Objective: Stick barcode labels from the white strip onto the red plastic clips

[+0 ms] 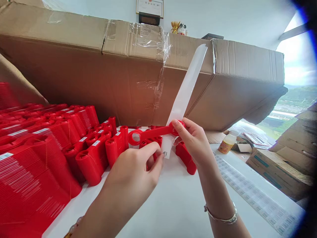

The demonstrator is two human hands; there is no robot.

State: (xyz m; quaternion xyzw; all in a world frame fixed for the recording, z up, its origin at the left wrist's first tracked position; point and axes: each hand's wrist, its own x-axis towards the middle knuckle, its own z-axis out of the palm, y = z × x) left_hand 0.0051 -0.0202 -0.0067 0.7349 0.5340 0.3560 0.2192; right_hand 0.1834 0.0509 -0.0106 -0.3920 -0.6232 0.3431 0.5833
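My right hand is closed on a flat red plastic piece with a round end at each side; the left end has a hole. The same hand also pins a long white label strip behind the red piece. The strip slants up to the right, and a small barcode label shows at its lower end. My left hand is closed, thumb and forefinger pinched at the edge of that barcode label. Whether the label has lifted from the strip I cannot tell. A red stack lies partly behind my right hand.
Stacks of red pieces, several with white labels, fill the table's left. A big cardboard box leans over the back. On the right lie a barcode label sheet, a bottle and a carton beside the white table.
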